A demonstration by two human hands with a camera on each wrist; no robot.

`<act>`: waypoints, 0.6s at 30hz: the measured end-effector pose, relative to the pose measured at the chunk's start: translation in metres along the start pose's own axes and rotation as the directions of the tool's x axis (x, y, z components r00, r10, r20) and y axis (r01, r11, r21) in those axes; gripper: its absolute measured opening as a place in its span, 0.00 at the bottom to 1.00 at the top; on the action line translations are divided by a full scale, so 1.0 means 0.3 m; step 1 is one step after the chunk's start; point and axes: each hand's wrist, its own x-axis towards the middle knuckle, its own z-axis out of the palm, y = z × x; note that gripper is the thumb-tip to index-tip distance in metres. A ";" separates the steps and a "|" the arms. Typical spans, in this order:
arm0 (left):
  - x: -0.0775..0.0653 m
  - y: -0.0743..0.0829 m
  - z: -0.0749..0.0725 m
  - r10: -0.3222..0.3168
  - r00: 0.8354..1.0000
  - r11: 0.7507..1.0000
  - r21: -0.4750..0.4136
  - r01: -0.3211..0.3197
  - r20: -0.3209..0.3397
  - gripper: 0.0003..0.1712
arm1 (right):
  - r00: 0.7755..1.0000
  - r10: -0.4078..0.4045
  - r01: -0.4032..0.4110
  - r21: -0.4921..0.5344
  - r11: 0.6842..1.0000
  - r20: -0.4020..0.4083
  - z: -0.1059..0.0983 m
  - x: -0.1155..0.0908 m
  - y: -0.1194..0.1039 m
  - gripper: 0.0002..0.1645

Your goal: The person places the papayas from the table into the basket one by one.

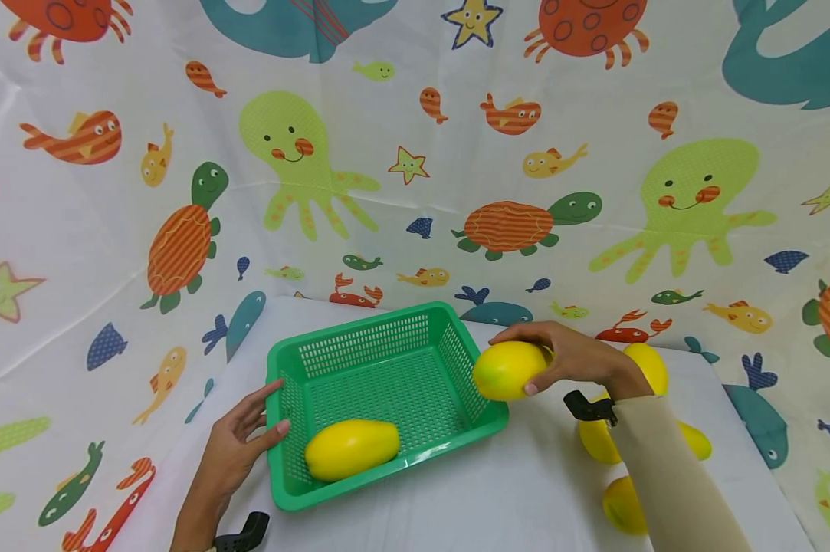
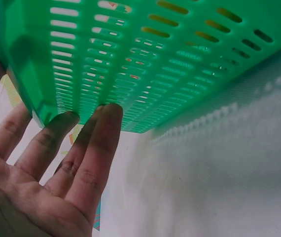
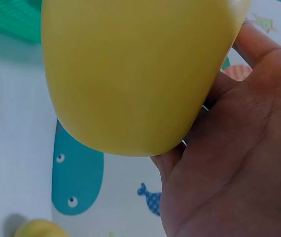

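Note:
A smooth yellow mango [image 1: 508, 371] with a greenish patch is in my right hand [image 1: 566, 356], fingers over its far side and thumb on its near side. It overlaps the right rim of a green slotted plastic basket [image 1: 387, 460]. In the right wrist view the mango [image 3: 135, 79] fills the upper middle, beside my palm. Another yellow mango [image 1: 352, 450] lies inside the basket, at its near left. My left hand [image 1: 231, 441] holds the basket's left side, thumb at the rim. In the left wrist view its fingers [image 2: 93, 163] reach to the slotted outer wall.
Several more yellow mangoes [image 1: 624, 506] lie on the white tabletop [image 1: 518, 491] at the right, partly hidden by my right forearm. A white sheet printed with sea animals [image 1: 387, 253] hangs behind and at the sides of the table.

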 end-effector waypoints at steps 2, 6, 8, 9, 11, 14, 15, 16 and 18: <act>0.000 0.001 0.000 -0.001 1.000 1.000 0.004 0.001 -0.003 0.39 | 1.000 0.005 -0.006 0.005 1.000 0.004 0.004 0.013 -0.013 0.43; -0.003 0.005 0.000 -0.003 1.000 1.000 -0.004 0.003 -0.004 0.39 | 0.999 0.030 -0.030 0.007 1.000 0.013 0.016 0.038 -0.040 0.43; -0.002 0.004 0.001 -0.004 1.000 1.000 -0.010 0.004 -0.005 0.39 | 0.999 0.046 -0.046 0.007 0.999 0.016 0.024 0.049 -0.050 0.42; -0.003 0.005 0.001 -0.006 1.000 1.000 -0.011 0.006 -0.004 0.39 | 0.999 0.049 -0.049 0.007 0.999 0.019 0.029 0.055 -0.053 0.42; -0.002 0.004 0.001 -0.009 1.000 1.000 -0.011 0.009 -0.004 0.39 | 0.998 0.052 -0.052 0.011 0.999 0.026 0.038 0.067 -0.059 0.42; -0.002 0.003 0.000 -0.012 1.000 1.000 -0.011 0.012 -0.004 0.39 | 0.998 0.036 -0.037 0.025 0.999 0.044 0.050 0.085 -0.064 0.41; -0.001 0.002 0.000 -0.014 1.000 1.000 -0.007 0.014 -0.003 0.39 | 0.998 0.027 -0.029 0.029 0.999 0.052 0.055 0.091 -0.066 0.41; -0.001 0.003 0.000 -0.014 1.000 1.000 -0.008 0.014 -0.004 0.39 | 0.998 0.022 -0.024 0.033 0.999 0.058 0.059 0.097 -0.068 0.41; -0.001 0.004 0.000 -0.016 1.000 1.000 -0.004 0.016 -0.005 0.39 | 0.997 0.014 -0.016 0.037 0.999 0.072 0.065 0.108 -0.074 0.41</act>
